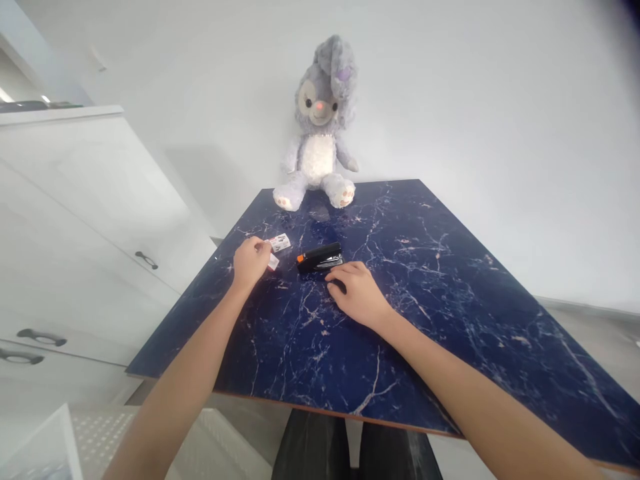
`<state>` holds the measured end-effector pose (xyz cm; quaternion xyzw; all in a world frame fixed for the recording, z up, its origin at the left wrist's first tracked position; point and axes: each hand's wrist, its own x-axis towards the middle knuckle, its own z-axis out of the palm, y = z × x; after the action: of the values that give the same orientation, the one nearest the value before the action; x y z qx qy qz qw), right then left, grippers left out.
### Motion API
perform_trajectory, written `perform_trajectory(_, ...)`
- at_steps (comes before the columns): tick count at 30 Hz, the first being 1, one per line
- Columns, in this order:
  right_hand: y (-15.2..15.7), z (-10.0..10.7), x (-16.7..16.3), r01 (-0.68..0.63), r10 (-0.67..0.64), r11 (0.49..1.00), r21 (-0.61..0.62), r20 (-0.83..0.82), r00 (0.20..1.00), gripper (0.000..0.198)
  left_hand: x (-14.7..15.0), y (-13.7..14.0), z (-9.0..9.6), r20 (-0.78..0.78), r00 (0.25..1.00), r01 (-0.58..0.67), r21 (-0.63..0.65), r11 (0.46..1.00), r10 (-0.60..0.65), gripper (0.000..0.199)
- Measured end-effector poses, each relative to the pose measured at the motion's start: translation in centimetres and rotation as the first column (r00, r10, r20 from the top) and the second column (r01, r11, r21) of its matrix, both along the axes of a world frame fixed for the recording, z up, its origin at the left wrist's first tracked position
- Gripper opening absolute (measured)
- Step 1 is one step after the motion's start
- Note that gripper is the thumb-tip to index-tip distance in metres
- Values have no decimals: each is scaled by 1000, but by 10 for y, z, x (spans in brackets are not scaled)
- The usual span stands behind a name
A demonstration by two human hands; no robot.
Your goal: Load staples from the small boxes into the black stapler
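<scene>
My left hand (251,263) is on the left part of the table, its fingers closed on a small white-and-red cardboard box (280,242). A white flap or second piece (273,262) shows just below, partly hidden by the fingers. To the right lies a black stapler (320,258) with an orange tip at its left end and a shiny metal part along its lower right side. My right hand (356,293) rests on the table by the stapler's right end. Its fingers are loosely bent, thumb apart from the forefinger, and I see nothing held in it.
A grey plush rabbit (319,157) sits at the far edge of the dark blue marbled table (400,360), against the wall. White cabinets (90,220) with dark handles stand along the left. A white perforated basket (100,433) is below the front left edge.
</scene>
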<state>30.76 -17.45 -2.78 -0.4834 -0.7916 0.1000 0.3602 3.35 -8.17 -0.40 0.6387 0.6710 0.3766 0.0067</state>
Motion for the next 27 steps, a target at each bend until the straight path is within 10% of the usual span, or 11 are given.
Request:
perform_trajectory(8, 5, 5, 11, 157, -153, 986, -61, 68, 986, 20, -24, 12, -6, -112, 986, -123, 16, 992, 124, 30)
perform_trajectory(21, 2, -6, 6, 120, -91, 986, -113, 234, 968, 44, -2, 4, -4, -79, 971, 209, -181, 961, -226, 37)
perform_trajectory(27, 1, -5, 6, 116, -86, 988, -104, 256, 963, 41, -19, 13, -10, -60, 998, -10, 13, 1000, 11, 38)
